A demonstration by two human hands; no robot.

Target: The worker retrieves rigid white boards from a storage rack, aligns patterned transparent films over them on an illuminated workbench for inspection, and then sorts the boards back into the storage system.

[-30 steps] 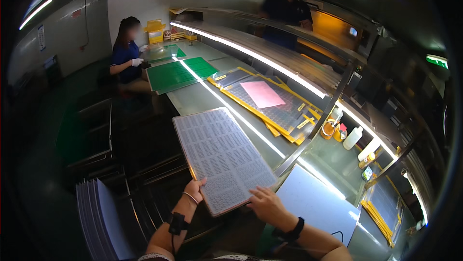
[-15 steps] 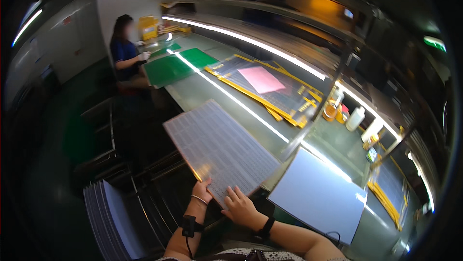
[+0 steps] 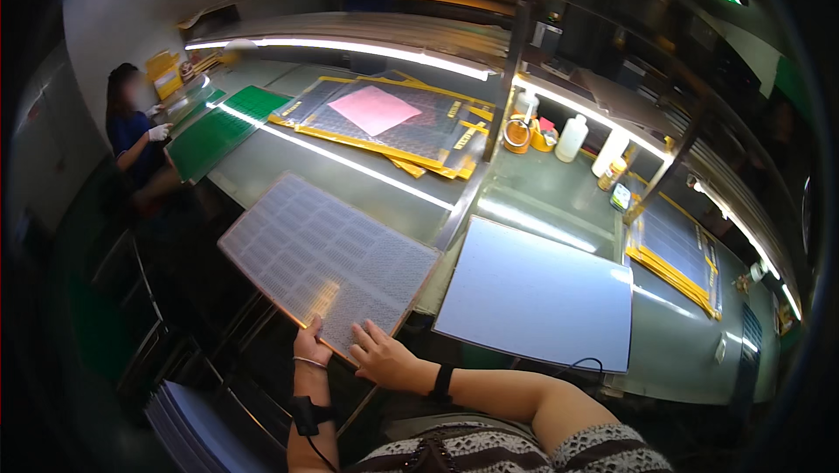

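Note:
In front of me I hold a thin rectangular circuit-board panel (image 3: 323, 246), greyish with rows of fine pattern and copper-coloured edges. My left hand (image 3: 312, 339) grips its near left edge, thumb on top and the other fingers hidden below. Spread over the near corner, my right hand (image 3: 384, 358) rests its fingers on the upper face; its thumb is not clearly visible. The panel's right side comes close to a smooth pale-blue sheet (image 3: 537, 298) lying at the bench's front edge.
Yellow-framed screens (image 3: 437, 158), one bearing a pink sheet (image 3: 374, 110), lie on the bench (image 3: 350, 167). A green panel (image 3: 227, 132) is near a gloved co-worker (image 3: 135, 136). Bottles (image 3: 572, 139) stand behind the pale-blue sheet. Metal posts (image 3: 507, 62) carry lit shelves. Upright sheets (image 3: 188, 425) stand low left.
My view has turned to the right, so the bench and its contents appear further left. The panel stays in my hands, with much the same hold.

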